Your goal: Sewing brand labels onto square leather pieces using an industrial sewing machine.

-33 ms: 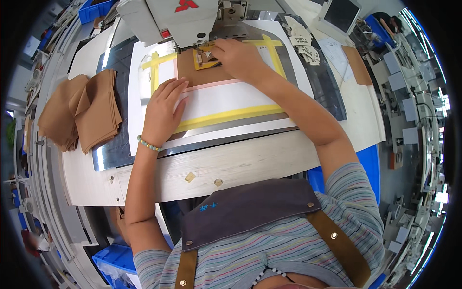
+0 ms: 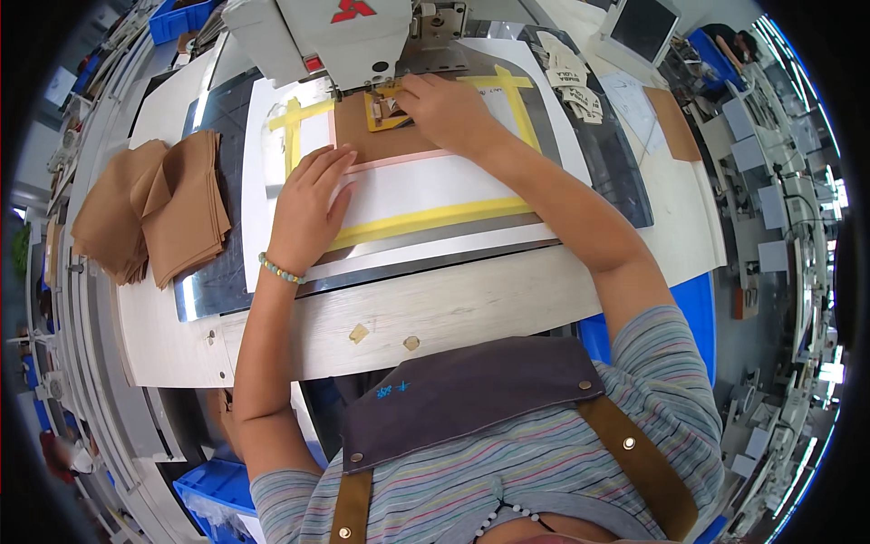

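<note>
Under the white sewing machine head (image 2: pixel 317 41) lies a flat brown piece (image 2: pixel 372 145) with a pink strip along its left and near edges. On it sits a small yellow frame (image 2: pixel 372 116), close below the needle area. My right hand (image 2: pixel 449 113) is at the right side of this frame, fingers bent and drawn together; what is between them is hidden. My left hand (image 2: pixel 313 199), with a beaded bracelet at the wrist, lies flat with its fingertips at the brown piece's near left corner. Around the piece is a white sheet (image 2: pixel 417 190) edged with yellow tape (image 2: pixel 435 214).
Stacked brown pieces (image 2: pixel 181 213) lie at the left of the pale table (image 2: pixel 471 295). Printed fabric labels (image 2: pixel 571 82), a paper sheet (image 2: pixel 632 109) and a brown panel (image 2: pixel 671 122) are at the right. A screen (image 2: pixel 642 25) stands at the far right, and a blue bin (image 2: pixel 693 317) is below.
</note>
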A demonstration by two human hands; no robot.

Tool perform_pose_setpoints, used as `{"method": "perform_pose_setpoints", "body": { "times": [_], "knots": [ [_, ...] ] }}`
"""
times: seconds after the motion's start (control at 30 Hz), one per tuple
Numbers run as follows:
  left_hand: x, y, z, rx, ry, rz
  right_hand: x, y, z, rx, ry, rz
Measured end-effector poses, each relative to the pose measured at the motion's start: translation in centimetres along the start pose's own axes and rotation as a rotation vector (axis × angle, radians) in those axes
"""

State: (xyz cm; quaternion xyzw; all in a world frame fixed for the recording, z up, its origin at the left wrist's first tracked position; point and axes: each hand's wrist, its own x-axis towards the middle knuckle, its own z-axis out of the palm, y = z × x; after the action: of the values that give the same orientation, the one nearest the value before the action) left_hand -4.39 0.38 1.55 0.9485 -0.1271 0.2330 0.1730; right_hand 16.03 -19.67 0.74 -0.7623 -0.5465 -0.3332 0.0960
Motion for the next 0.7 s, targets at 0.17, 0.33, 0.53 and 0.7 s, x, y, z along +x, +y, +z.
{"method": "perform_pose_setpoints", "body": {
  "times": [0.17,0.33,0.53,0.7],
  "knots": [
    [1.3,-0.3,0.4,0.014,-0.056,0.030,-0.6,-0.9,1.1,0.046,-0.101,-0.034],
    [3.5,-1.6,2.6,0.011,-0.091,0.057,-0.2,-1.3,1.2,0.074,-0.112,-0.023],
    [5.6,-3.0,5.1,0.002,-0.131,0.072,-0.3,-1.0,0.3,0.095,-0.274,0.050],
    [6.3,-3.9,5.6,0.051,-0.111,0.143,-2.1,-0.3,-0.9,0.139,-0.294,0.070]
  ]
}}
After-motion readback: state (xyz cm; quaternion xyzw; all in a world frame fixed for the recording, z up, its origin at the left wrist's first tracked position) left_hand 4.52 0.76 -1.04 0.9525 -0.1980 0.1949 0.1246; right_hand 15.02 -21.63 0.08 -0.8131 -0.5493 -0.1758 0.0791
